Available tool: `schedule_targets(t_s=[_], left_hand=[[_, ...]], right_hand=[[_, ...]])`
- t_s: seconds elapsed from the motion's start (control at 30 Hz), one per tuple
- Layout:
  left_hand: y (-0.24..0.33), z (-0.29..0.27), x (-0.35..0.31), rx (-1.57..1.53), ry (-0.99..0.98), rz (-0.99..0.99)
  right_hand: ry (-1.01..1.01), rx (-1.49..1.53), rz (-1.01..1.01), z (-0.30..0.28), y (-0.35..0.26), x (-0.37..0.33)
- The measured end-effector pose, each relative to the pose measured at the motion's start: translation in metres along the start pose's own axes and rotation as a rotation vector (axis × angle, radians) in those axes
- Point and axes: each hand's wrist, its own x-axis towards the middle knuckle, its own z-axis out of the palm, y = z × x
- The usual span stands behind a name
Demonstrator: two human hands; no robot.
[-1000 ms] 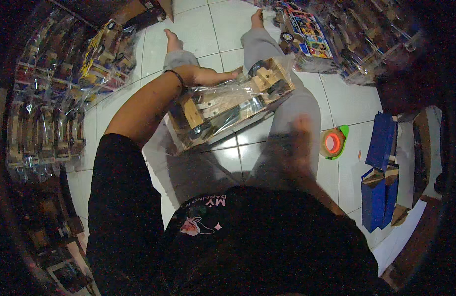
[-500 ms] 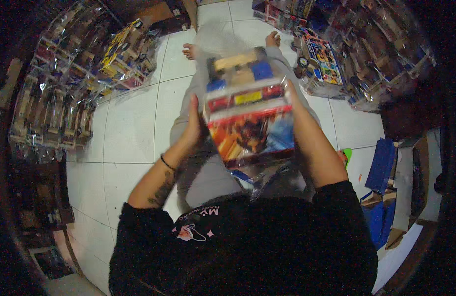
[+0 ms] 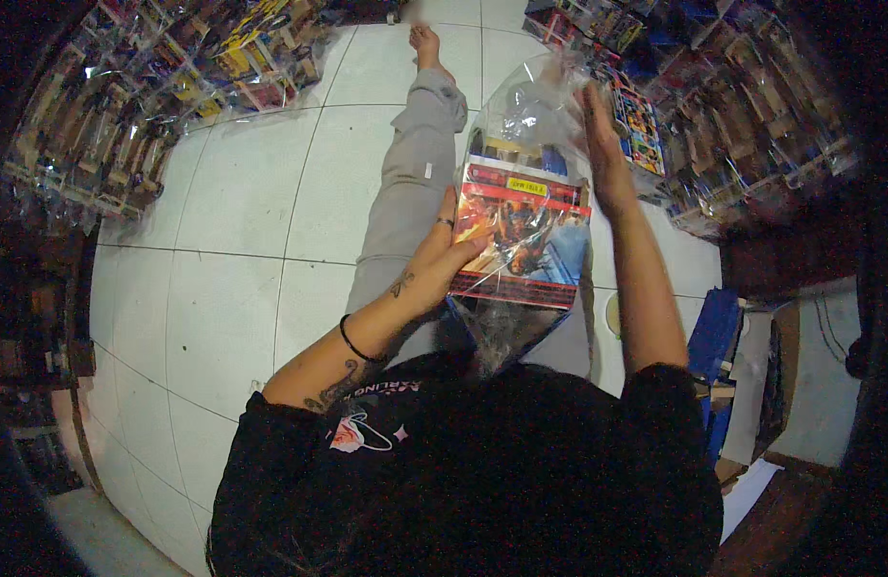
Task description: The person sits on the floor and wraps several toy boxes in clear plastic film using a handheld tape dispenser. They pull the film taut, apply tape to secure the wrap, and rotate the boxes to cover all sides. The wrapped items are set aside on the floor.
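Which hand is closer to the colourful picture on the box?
Left. The left hand presses flat against the picture card through the clear bag; the right hand is higher, at the bag's upper edge.

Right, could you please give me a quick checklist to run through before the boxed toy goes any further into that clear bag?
1. Left hand pressed on the colourful boxed toy: ok.
2. Right hand flat against the clear plastic bag at its upper side: ok.
3. Box inside the bag: ok, plastic covers its front.
4. Bag end sealed: cannot tell.
5. Box over the lap, above the grey trouser leg: ok.
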Motion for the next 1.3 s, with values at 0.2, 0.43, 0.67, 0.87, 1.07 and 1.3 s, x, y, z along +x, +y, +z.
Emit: schedule_targets(t_s=[0.2, 0.43, 0.67, 0.87, 1.07, 1.3], left_hand=[[0.009, -0.002, 0.003, 0.255, 0.045, 0.094], [0.027, -0.001, -0.038, 1.144, -0.204, 0.686], [0.010, 0.040, -0.041, 1.572, -0.051, 0.789], [0.001, 0.035, -0.044, 1.502, -0.015, 0.806], [0.007, 0.041, -0.044, 1.501, 0.029, 0.771], [0.019, 0.047, -0.036, 1.424, -0.115, 0.772]], right_hand=[[-0.589, -0.610, -0.371, 0.006, -0.136, 0.076], [-0.682, -0.444, -0.280, 0.006, -0.077, 0.026], [-0.685, -0.585, -0.327, 0.023, -0.078, 0.007], [-0.572, -0.801, -0.527, 0.016, -0.069, -0.088], [-0.377, -0.994, -0.479, 0.032, -0.066, -0.152], [-0.491, -0.827, -0.436, 0.006, -0.060, -0.190]])
